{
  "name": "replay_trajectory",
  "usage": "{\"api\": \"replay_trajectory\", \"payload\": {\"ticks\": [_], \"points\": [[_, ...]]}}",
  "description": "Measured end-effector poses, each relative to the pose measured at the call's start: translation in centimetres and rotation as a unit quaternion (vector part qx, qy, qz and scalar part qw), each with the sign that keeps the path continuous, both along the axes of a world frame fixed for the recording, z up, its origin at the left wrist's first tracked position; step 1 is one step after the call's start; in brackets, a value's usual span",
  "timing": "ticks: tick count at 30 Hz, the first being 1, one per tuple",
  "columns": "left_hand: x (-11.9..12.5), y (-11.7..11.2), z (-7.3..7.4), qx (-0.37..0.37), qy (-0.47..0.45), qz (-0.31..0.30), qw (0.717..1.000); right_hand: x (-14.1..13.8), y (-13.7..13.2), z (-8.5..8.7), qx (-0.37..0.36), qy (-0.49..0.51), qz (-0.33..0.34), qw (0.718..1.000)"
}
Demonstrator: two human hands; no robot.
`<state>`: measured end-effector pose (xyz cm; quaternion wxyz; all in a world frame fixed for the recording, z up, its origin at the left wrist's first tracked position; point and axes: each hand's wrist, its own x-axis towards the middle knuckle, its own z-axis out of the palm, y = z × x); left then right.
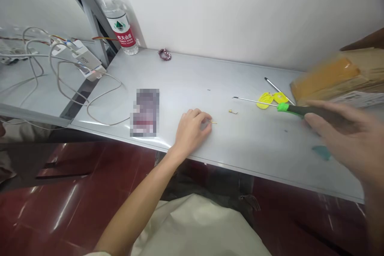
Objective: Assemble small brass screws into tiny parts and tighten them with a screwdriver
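Observation:
My left hand [192,128] rests on the white table [180,84], fingers curled in a pinch on a small gold screw [213,122]. A second small gold screw [232,111] lies a little to its right. My right hand [348,136], blurred by motion, is wrapped round the dark handle of a screwdriver with a green collar [283,107]; its thin shaft points left over the table. Beside the shaft lie two yellow plastic pieces [270,99] and another thin metal rod [277,89].
A water bottle with a red label [115,12] stands at the back left by the wall, a small purple ring [165,54] next to it. Cables and a white adapter [85,62] lie at the left. A blurred flat object [145,112] lies mid-table. Cardboard boxes [339,74] sit at the right.

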<state>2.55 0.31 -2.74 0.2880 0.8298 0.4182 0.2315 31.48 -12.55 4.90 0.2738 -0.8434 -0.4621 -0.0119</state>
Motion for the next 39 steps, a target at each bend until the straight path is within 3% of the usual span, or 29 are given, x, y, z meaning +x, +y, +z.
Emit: {"api": "replay_trajectory", "payload": {"ticks": [2,4,7,12,18,22,26,30,34,36,39], "points": [[0.0,0.0,0.0,-0.001,-0.001,0.001,1.0,-1.0,-1.1,-1.4,0.024,0.077,-0.052,0.995],[-0.1,0.0,0.0,-0.003,0.0,0.001,1.0,-1.7,-1.8,-2.4,0.041,0.132,-0.056,0.989],[-0.2,0.0,0.1,-0.011,-0.024,0.004,1.0,-2.1,-2.5,-3.6,0.035,0.203,-0.027,0.978],[-0.5,-0.1,0.4,-0.026,-0.16,-0.001,0.987,-4.1,-2.9,-4.7,0.002,0.311,0.039,0.95],[-0.7,-0.1,0.3,-0.049,-0.182,-0.013,0.982,-5.2,-2.7,-5.5,0.001,0.306,0.057,0.95],[-0.8,0.1,0.1,-0.061,-0.204,0.029,0.977,-3.9,-2.8,-6.3,0.073,0.303,-0.014,0.95],[-0.8,0.2,0.0,-0.053,-0.2,0.065,0.976,-3.3,-2.3,-6.9,0.155,0.167,-0.067,0.971],[-0.7,0.2,-0.1,-0.052,-0.183,0.066,0.98,-2.9,-1.3,-8.1,0.143,0.008,0.021,0.989],[-0.7,0.1,-0.1,-0.05,-0.164,0.065,0.983,-2.2,-0.3,-9.1,0.107,-0.014,0.091,0.99],[-0.8,0.1,0.0,-0.045,-0.156,0.063,0.985,-2.6,-0.1,-8.5,0.089,-0.015,0.107,0.99],[-0.8,0.0,0.0,-0.039,-0.147,0.063,0.986,-4.5,-0.1,-6.0,0.083,0.047,0.108,0.99]]}}
